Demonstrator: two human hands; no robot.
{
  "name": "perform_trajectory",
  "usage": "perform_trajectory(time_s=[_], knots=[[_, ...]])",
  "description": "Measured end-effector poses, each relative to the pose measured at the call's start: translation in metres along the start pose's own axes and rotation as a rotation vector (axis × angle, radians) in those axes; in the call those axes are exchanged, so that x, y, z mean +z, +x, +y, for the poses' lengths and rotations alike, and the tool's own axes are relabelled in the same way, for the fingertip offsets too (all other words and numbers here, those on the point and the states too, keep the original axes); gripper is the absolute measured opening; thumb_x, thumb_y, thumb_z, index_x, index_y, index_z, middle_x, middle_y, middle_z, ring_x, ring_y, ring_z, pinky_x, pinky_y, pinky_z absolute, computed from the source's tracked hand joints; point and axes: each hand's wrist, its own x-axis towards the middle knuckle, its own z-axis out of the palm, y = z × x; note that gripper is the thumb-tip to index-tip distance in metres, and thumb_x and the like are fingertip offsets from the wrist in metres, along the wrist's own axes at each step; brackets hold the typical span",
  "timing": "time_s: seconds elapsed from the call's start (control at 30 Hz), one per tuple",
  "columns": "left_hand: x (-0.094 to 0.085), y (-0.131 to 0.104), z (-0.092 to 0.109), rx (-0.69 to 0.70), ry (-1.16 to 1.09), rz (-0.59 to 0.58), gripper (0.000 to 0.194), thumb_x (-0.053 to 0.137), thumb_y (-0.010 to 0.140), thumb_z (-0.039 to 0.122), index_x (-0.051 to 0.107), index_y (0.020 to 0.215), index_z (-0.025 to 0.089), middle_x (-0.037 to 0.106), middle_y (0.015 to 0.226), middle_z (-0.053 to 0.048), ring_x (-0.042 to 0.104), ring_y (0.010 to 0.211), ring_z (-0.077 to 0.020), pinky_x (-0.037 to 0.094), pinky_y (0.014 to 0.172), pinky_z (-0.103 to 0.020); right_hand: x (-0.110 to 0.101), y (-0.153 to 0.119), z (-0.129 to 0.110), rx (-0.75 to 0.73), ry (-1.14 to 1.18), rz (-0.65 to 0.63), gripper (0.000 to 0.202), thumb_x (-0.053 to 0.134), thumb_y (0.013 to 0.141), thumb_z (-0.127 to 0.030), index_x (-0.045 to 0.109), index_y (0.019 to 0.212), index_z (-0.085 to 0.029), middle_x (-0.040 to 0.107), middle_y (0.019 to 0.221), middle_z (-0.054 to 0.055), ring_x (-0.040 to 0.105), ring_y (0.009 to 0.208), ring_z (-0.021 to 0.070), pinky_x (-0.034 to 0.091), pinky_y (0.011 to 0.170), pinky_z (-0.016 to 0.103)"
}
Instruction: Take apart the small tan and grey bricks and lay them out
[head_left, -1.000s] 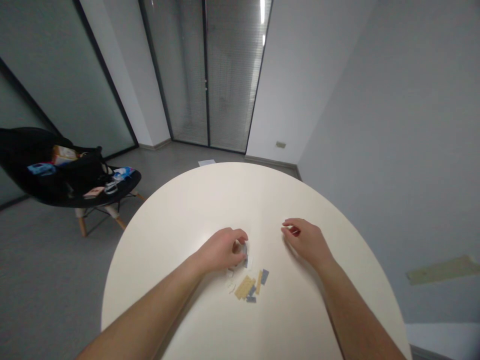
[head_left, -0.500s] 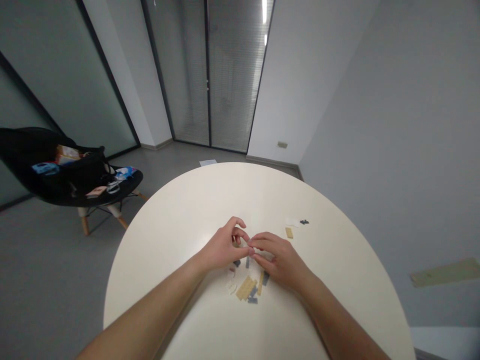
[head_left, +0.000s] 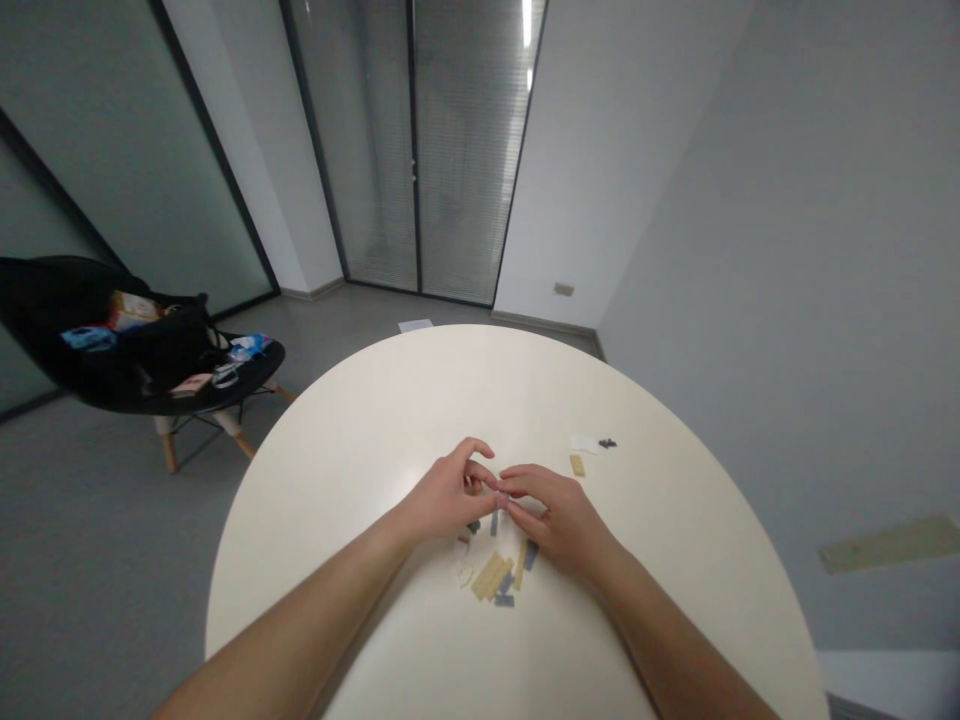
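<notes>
Small grey brick piece (head_left: 504,493), one: sitting between the meeting fingertips of both hands, above the counter (head_left: 405,390), mostly hidden. Judged featherlight, stiff and fairly smooth, likely slipping if pinched at a corner; best taken by its opposite edges.

Left hand (head_left: 442,500), one: reaching in from the left, thumb and index finger pinching at the piece, the other fingers curling loosely apart.

Right hand (head_left: 562,515), one: angling in from the right, palm down, thumb and foremost fingers pinching from the other side, wrist hanging low. Exact grip: fingertips are hiding it.

Just below the hands: grey strip (head_left: 494,524); dark piece (head_left: 473,526); reddish-brown piece (head_left: 463,541); white bits (head_left: 465,577); wide tan plate (head_left: 491,577), lying against further grey pieces (head_left: 504,601); narrow tan strip (head_left: 519,570), standing beside a grey plate (head_left: 531,555).

Beyond the right hand: small tan plate (head_left: 577,465), translucent white piece (head_left: 585,444), black piece (head_left: 607,443), all lying near one another.

Farther left: black chair (head_left: 97,402), bearing a black bag (head_left: 176,345).
</notes>
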Motion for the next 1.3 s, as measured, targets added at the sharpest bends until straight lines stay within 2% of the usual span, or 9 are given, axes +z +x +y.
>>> perform_trajectory(time_s=[0.17,0.27,0.37,0.47,0.63,0.9,1.0,1.17,1.3], knots=[[0.0,0.002,-0.001,0.013,-0.017,0.046,0.036,0.069,0.072,0.023,0.049,0.102,0.021,0.072,0.089,-0.002,0.056,0.066,-0.011,0.046,0.064,-0.025,-0.003,-0.001,0.002,0.092,0.035,-0.048,0.02,0.062,0.082,-0.023,0.07,0.101,-0.021,0.069,0.109,0.009,0.065,0.1,0.0197,0.054,0.087,0.034],[-0.001,0.004,-0.004,0.017,-0.031,0.031,0.022,0.07,0.073,0.028,0.06,0.088,0.017,0.069,0.079,-0.003,0.056,0.065,-0.0118,0.044,0.062,-0.025,-0.003,-0.001,0.003,0.112,0.044,-0.044,0.018,0.062,0.083,-0.023,0.072,0.098,-0.023,0.07,0.107,0.008,0.066,0.1,0.0196,0.054,0.088,0.034],[0.0,0.007,-0.009,-0.016,-0.128,0.0,0.019,0.069,0.074,0.031,0.064,0.078,0.013,0.067,0.071,-0.004,0.057,0.062,-0.0124,0.043,0.06,-0.025,0.001,0.0,0.004,0.117,0.026,-0.021,0.014,0.062,0.083,-0.022,0.073,0.09,-0.023,0.072,0.101,0.007,0.067,0.096,0.0191,0.054,0.087,0.033],[0.004,0.008,-0.015,-0.04,-0.241,-0.026,0.019,0.069,0.073,0.03,0.063,0.078,0.013,0.068,0.072,-0.005,0.06,0.064,-0.0131,0.044,0.061,-0.025,0.007,0.0,0.005,0.112,0.0,-0.005,0.014,0.06,0.084,-0.02,0.074,0.088,-0.022,0.072,0.097,0.007,0.067,0.094,0.0184,0.055,0.085,0.032],[0.007,0.009,-0.019,-0.034,-0.186,-0.006,0.013,0.066,0.073,0.025,0.064,0.077,0.014,0.068,0.073,-0.004,0.061,0.067,-0.014,0.045,0.063,-0.026,0.008,0.0,0.009,0.125,-0.018,-0.009,0.015,0.058,0.084,-0.02,0.073,0.086,-0.021,0.072,0.095,0.007,0.067,0.092,0.0179,0.055,0.084,0.032],[0.002,0.008,-0.014,-0.014,0.027,0.014,0.009,0.059,0.073,0.018,0.067,0.076,0.015,0.067,0.071,-0.002,0.057,0.063,-0.0118,0.041,0.059,-0.023,-0.011,-0.002,0.017,0.23,-0.08,-0.058,0.015,0.056,0.084,-0.021,0.071,0.087,-0.019,0.071,0.087,0.006,0.065,0.077,0.0156,0.052,0.072,0.028],[0.0,0.008,-0.013,-0.017,0.093,0.049,0.011,0.056,0.074,0.019,0.067,0.076,0.015,0.066,0.071,-0.001,0.055,0.063,-0.0118,0.04,0.058,-0.023,-0.02,-0.004,0.026,0.327,-0.194,0.01,0.019,0.052,0.085,-0.022,0.07,0.091,-0.019,0.071,0.087,0.005,0.063,0.072,0.0157,0.051,0.07,0.029],[-0.002,0.008,-0.012,-0.026,0.116,0.052,0.011,0.057,0.075,0.02,0.066,0.077,0.016,0.065,0.07,-0.001,0.053,0.061,-0.0115,0.04,0.058,-0.023,-0.032,-0.008,0.044,0.417,-0.385,0.089,0.026,0.048,0.084,-0.021,0.07,0.096,-0.018,0.071,0.095,0.008,0.065,0.08,0.0187,0.05,0.078,0.034],[-0.002,0.007,-0.011,-0.015,0.125,0.038,0.012,0.056,0.075,0.021,0.067,0.077,0.016,0.065,0.07,-0.001,0.054,0.063,-0.0125,0.04,0.058,-0.024,-0.048,-0.011,0.041,0.535,-0.443,-0.073,0.02,0.053,0.078,-0.021,0.073,0.083,-0.02,0.072,0.081,0.006,0.064,0.069,0.0176,0.047,0.066,0.029]])
